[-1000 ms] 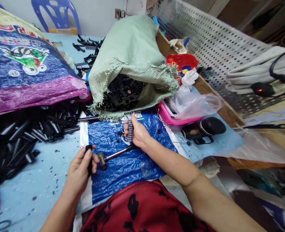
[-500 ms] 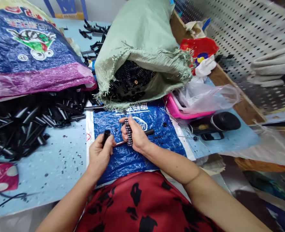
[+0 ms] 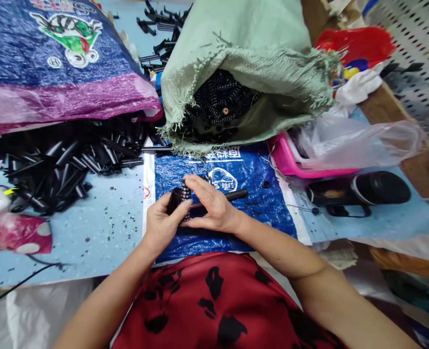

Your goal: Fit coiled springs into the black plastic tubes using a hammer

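Left hand (image 3: 161, 224): we are gripping a black piece (image 3: 174, 200) at frame centre.
Right hand (image 3: 217, 208): we are curving it wide beside a white-studded black strip (image 3: 186, 189); whether it grips, we cannot tell.
Pieces: we are apparently bringing both together, the next move calling for steady aligning.

A light-blue speckled table (image 3: 120, 189) carried everything, dark specks (image 3: 87, 239) strewn across its left side. A blue sheet (image 3: 276, 213), white-edged and printed, lay flat at the near middle, with a black handle (image 3: 237, 194) upon it. A green sack (image 3: 254, 29) lay beyond, its frayed mouth facing the near side, over the sheet's far edge. To the left spread a heap of black parts (image 3: 65, 160); more black pieces (image 3: 163, 48) were scattered farther off. A dotted pink cloth (image 3: 25, 232) lay near left, beside a cable (image 3: 40, 269). On the right stood a pink tray (image 3: 283, 155), with a black bottle (image 3: 381, 189) on its side just nearer.
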The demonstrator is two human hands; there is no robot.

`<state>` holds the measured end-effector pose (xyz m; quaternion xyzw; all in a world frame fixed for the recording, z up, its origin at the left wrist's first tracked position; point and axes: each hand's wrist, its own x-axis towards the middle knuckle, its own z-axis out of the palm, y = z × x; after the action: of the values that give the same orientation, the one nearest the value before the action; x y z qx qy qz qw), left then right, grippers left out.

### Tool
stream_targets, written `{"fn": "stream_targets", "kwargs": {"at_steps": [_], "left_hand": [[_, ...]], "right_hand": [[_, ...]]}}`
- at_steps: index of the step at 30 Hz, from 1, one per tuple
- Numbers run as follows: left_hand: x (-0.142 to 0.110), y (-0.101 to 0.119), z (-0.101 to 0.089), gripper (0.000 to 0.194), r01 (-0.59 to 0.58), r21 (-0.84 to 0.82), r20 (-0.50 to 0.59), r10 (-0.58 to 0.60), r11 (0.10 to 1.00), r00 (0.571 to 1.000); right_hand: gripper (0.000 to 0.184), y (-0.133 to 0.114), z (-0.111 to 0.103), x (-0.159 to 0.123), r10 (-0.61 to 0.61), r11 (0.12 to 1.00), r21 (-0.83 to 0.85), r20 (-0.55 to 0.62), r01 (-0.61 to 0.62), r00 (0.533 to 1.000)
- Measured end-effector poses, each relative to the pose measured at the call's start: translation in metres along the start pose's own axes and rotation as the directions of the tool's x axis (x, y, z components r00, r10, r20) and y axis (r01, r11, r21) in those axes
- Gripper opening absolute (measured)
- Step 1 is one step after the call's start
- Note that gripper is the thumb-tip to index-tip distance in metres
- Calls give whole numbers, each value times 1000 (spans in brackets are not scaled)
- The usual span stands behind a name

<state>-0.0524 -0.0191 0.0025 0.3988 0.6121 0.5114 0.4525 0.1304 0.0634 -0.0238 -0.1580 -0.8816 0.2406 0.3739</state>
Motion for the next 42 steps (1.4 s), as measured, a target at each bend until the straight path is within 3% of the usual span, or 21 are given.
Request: {"fn": "stream_targets", "kwargs": {"at_steps": [4,7,11,14,19,21,26,31,38,40,42], "left_hand": [[-4,2,6,54,-9,-85,-73,2,996,997],[-6,0,10,50,-57,-65,-96,51,996,994],[-5,-7,11,39,59,-288,-28,-70,956,997],[-3,-9,6,40,180,-448,11,-195,876,981],[-3,-5,-4,46,338,-472,135,-312,814,940],[-2,-4,-7,45,364,-480,156,-330,798,931],[-1,-12,-7,41,348,-524,72,-367,778,928],[-2,-17,-4,48,323,-519,20,-367,791,930],[-3,-15,-6,49,325,-436,71,-328,839,942],[-4,-17,-16,45,251,-326,52,-248,911,967],[-3,-20,-32,40,96,-112,-26,-100,989,995]], "right_hand": [[111,-11,3,1,-87,985,-156,-94,71,992],[108,-17,5,2,-149,957,-269,-135,109,980],[95,-21,5,1,-134,926,-370,-116,82,984],[84,-22,3,-1,-47,937,-347,-6,42,999],[88,-25,4,-5,91,978,-193,69,-76,993],[91,-26,5,-3,90,979,-191,74,-75,993],[91,-21,4,3,21,973,-232,95,2,995],[87,-11,4,4,-72,972,-213,128,99,989],[103,-14,15,-4,53,987,-157,57,-43,997],[100,-12,12,-13,68,978,-199,55,-56,996],[75,-7,6,-25,125,954,-283,79,-98,989]]}}
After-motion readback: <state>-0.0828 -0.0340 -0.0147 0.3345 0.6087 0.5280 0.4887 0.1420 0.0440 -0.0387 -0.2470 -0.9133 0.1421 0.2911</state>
